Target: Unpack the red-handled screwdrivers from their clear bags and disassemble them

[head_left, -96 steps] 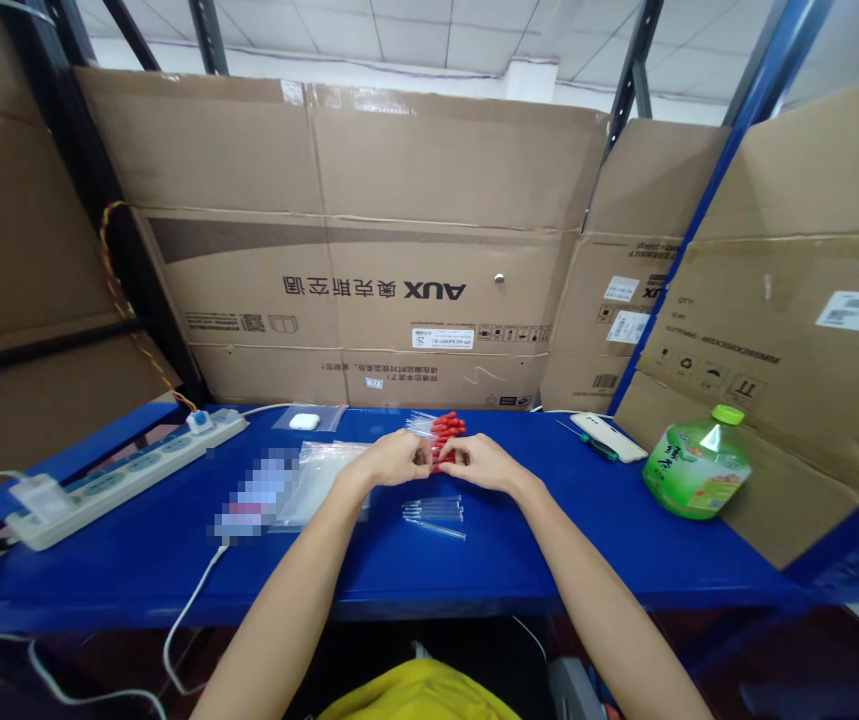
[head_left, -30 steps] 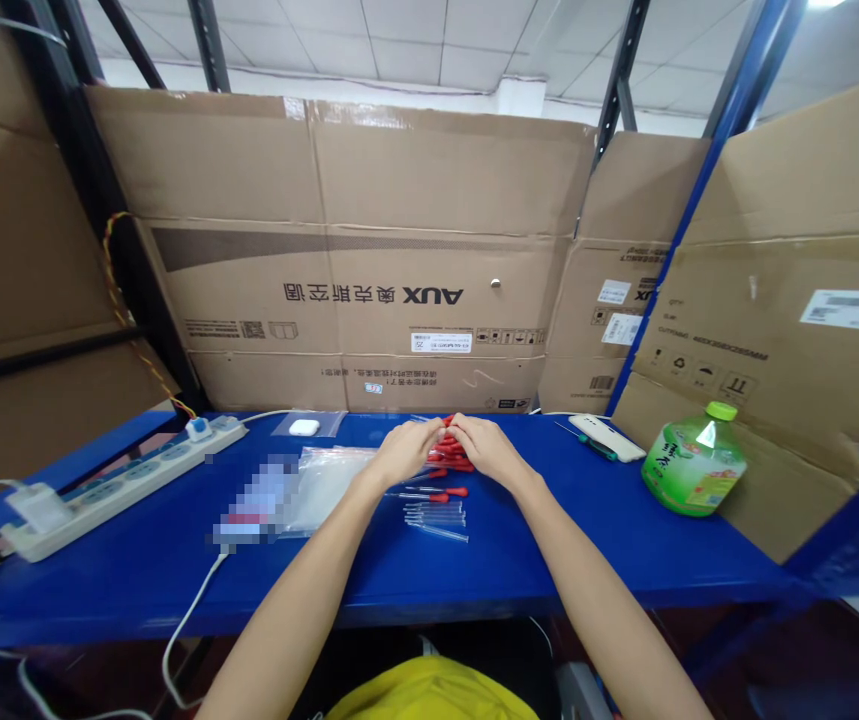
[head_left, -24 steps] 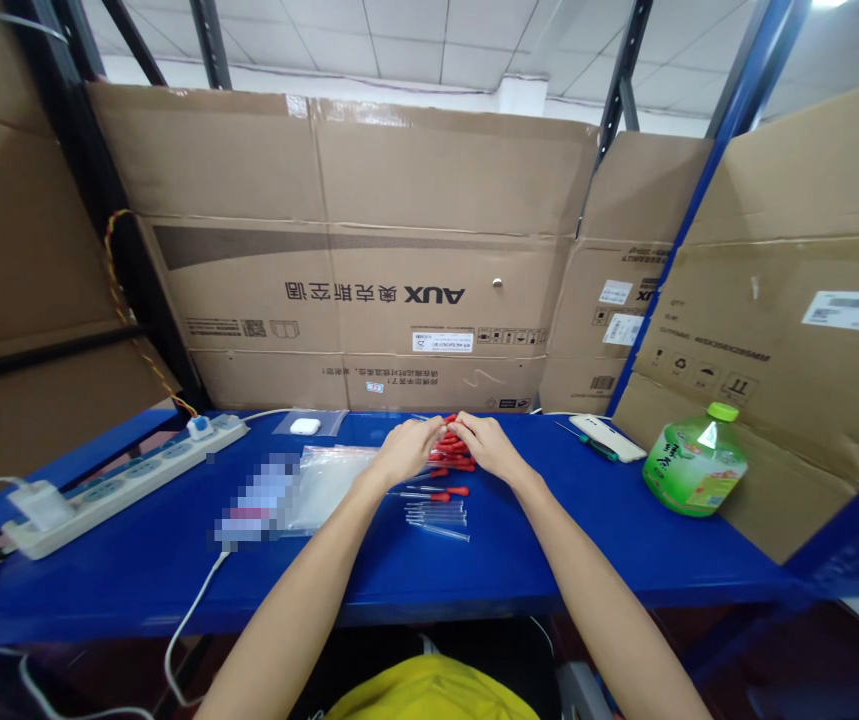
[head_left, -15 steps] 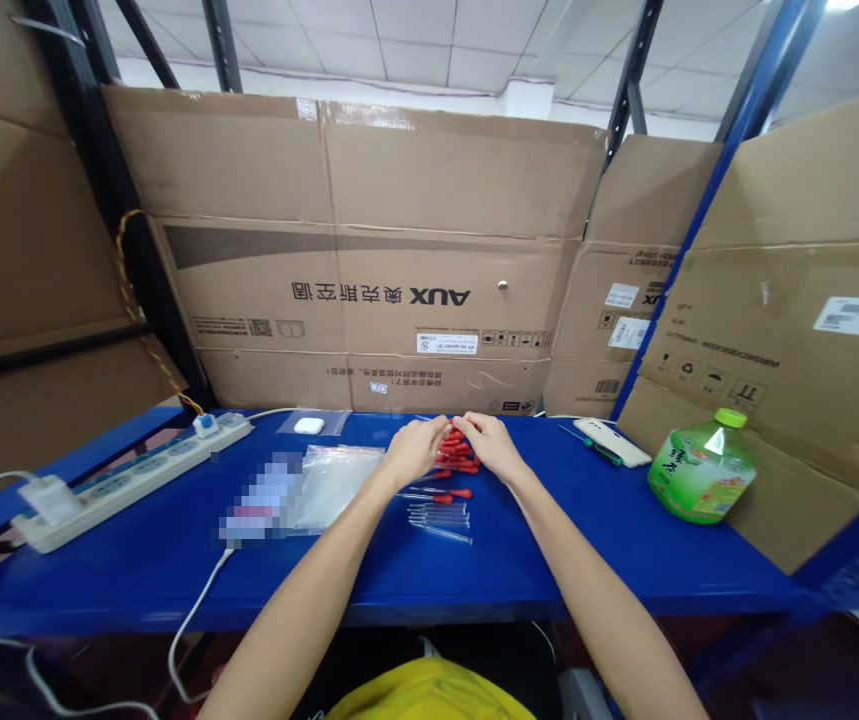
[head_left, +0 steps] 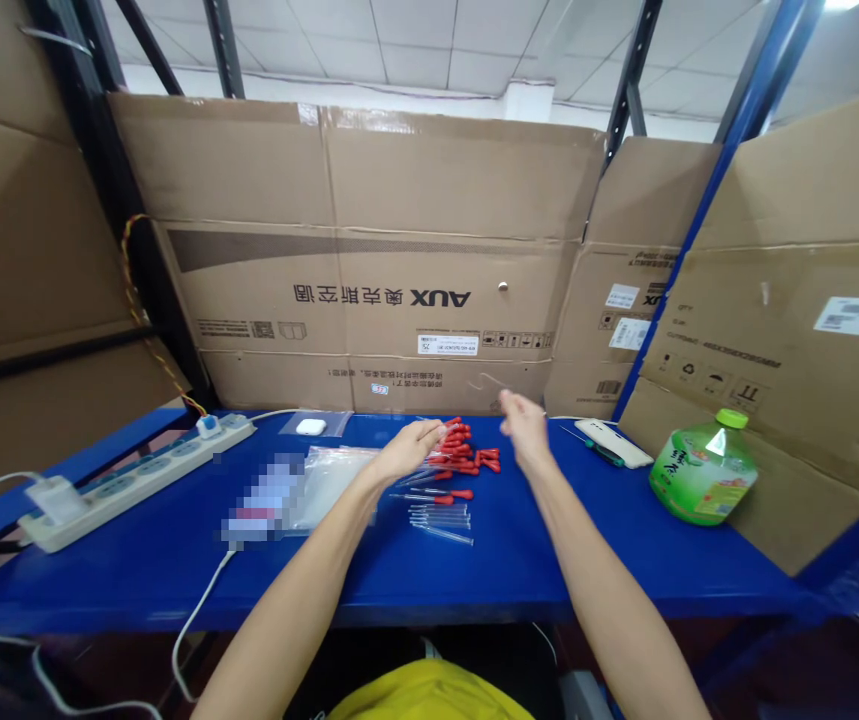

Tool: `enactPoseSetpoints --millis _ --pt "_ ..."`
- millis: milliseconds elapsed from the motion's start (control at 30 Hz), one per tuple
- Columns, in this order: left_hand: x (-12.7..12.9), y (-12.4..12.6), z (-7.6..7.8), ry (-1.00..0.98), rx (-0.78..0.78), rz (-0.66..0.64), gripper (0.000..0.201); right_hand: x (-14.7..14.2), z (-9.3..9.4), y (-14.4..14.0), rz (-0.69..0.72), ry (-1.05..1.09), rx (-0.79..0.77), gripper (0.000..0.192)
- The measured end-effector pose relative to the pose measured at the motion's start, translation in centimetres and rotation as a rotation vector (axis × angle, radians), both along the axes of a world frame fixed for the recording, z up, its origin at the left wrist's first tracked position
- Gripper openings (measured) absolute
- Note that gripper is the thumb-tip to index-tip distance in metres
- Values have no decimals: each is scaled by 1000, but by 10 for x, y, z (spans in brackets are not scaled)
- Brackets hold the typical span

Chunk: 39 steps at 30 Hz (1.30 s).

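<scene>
Several red-bulbed droppers lie in a loose heap on the blue table. My left hand rests at the heap's left edge, fingers on the droppers there. My right hand is raised just right of the heap, fingers apart, holding nothing. Nearer to me lie several clear glass tubes and a single assembled dropper.
Clear plastic bags lie left of the heap, a white earbud case behind them. A power strip with cables runs along the left. A green bottle, a white phone and cardboard boxes stand to the right and behind.
Both hands were closed together over the red droppers; now my right hand has lifted away to the right, opened, and the heap lies spread on the table.
</scene>
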State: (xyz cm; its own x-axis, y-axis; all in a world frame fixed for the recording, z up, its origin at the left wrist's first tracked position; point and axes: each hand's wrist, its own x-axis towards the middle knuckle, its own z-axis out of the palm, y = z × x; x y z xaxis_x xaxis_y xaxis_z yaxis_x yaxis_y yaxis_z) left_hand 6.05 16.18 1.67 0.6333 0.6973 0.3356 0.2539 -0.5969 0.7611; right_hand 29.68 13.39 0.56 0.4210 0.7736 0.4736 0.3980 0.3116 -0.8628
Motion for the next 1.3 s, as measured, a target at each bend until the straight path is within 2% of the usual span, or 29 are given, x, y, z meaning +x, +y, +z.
enactPoseSetpoints --millis 33,100,133,200,233,367,533,700,833,900,967,1033,1133,1200,1300 --pt "-4 3 0 11 -20 26 40 13 2 -1 -150 -4 30 51" --pt "-8 7 -1 56 25 147 38 33 4 -1 -300 -141 43 48" --pt "-9 9 0 95 83 226 36 38 3 0 -300 -219 22 46" --pt "-8 8 0 201 219 342 32 38 -3 3 -179 -385 -46 37" --pt "-8 7 0 254 276 360 30 34 -7 4 -111 -470 -90 30" --pt "-12 3 -1 376 385 226 29 17 -20 4 38 -753 -262 10" --pt "-19 6 -2 443 366 119 17 20 -25 -5 55 -829 -405 6" --pt "-17 4 -3 470 329 4 11 22 -24 -7 47 -825 -399 8" --pt "-14 5 -9 498 291 -61 9 14 -13 -9 54 -847 -286 9" --pt "-13 6 -12 506 293 -60 8 8 -6 -13 145 -836 -234 13" --pt "-13 6 -14 504 299 -43 8 1 0 -18 296 -773 -236 23" --pt "-13 5 -15 493 297 -38 9 -6 2 -25 474 -690 -307 28" --pt "-12 4 -16 472 266 -72 10 -13 -1 -32 703 -627 -480 25" --pt "-10 3 -16 469 244 -81 12 -16 -5 -33 782 -617 -572 22" --pt "-8 1 -17 482 245 -84 16 -16 -9 -33 823 -599 -601 14"
